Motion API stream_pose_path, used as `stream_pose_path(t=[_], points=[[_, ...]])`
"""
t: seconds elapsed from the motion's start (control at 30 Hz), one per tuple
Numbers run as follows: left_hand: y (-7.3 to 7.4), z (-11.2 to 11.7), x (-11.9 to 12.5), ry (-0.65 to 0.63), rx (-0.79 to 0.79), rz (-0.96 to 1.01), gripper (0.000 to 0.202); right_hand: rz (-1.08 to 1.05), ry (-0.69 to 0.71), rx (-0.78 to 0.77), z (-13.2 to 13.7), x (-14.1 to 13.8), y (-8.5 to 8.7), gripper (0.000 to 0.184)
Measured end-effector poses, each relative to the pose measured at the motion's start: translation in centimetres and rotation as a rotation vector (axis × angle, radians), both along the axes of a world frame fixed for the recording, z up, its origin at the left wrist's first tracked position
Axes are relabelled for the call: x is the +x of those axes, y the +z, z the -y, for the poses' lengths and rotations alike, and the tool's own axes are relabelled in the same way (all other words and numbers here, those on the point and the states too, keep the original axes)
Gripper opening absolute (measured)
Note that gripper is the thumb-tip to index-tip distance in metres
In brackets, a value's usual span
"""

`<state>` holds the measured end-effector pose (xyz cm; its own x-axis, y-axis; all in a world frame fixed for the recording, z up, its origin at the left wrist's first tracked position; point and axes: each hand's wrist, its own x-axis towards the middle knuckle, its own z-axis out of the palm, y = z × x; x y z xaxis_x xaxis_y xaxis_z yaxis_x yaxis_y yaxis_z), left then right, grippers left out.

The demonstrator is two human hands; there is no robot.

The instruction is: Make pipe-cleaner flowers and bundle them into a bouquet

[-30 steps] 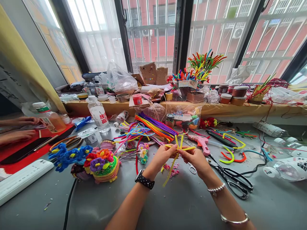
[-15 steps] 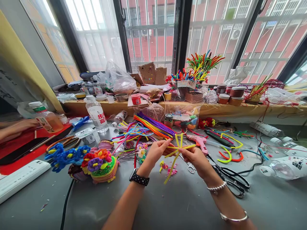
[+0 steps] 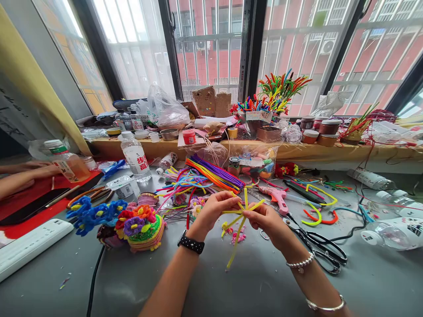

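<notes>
Between my two hands is a star-like bunch of yellow pipe cleaners (image 3: 245, 203), crossed at the middle, with one long end hanging down toward the table. My left hand (image 3: 216, 211) pinches it from the left, a black dotted watch band on that wrist. From the right, my right hand (image 3: 266, 218) pinches it near the crossing, thumb and forefinger together. Behind my hands lies a bundle of purple, orange and yellow pipe cleaners (image 3: 216, 174). Small pink and yellow scraps (image 3: 236, 233) rest on the table below.
To the left stand fuzzy flower pieces (image 3: 139, 226), a white power strip (image 3: 33, 251) and a water bottle (image 3: 135, 158). A pink glue gun (image 3: 276, 196), black-handled scissors (image 3: 322, 248) and a lying bottle (image 3: 393, 233) are at right. Another person's hands (image 3: 33, 174) are at far left.
The yellow pipe cleaners have turned a little in my fingers, and the hanging end sits lower. My right hand has shifted slightly left and down. The view has moved slightly.
</notes>
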<state>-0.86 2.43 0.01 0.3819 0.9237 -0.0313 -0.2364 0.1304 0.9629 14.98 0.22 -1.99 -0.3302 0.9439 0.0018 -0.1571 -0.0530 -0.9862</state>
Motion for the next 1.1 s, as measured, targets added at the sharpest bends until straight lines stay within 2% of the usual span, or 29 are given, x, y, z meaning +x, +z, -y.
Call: stream_pose_path(t=[0.17, 0.37, 0.57, 0.87, 0.97, 1.03, 1.1], points=[[0.0, 0.1, 0.2, -0.024, -0.078, 0.172, 0.014, -0.108, -0.072, -0.003, 0.1, -0.1, 0.0, 0.017], [-0.6, 0.0, 0.8, -0.030, -0.146, 0.272, 0.009, -0.241, -0.125, -0.023, 0.2, -0.3, 0.1, 0.013], [-1.0, 0.3, 1.8, -0.025, -0.123, 0.381, 0.006, -0.250, -0.122, -0.005, 0.1, 0.0, 0.4, 0.012], [-0.6, -0.5, 0.4, 0.211, -0.158, 0.384, 0.002, -0.214, -0.160, -0.051, 0.1, 0.3, 0.7, 0.015], [-0.4, -0.5, 0.3, 0.189, -0.108, 0.339, 0.012, -0.216, -0.192, -0.070, 0.0, 0.3, 0.7, 0.016], [-0.2, -0.2, 0.6, 0.109, -0.064, 0.281, 0.032, -0.193, -0.200, -0.070, 0.0, 0.3, 0.6, 0.017], [0.0, 0.1, 0.9, 0.049, 0.000, 0.166, 0.041, -0.162, -0.199, -0.062, -0.1, 0.4, 0.5, 0.017]])
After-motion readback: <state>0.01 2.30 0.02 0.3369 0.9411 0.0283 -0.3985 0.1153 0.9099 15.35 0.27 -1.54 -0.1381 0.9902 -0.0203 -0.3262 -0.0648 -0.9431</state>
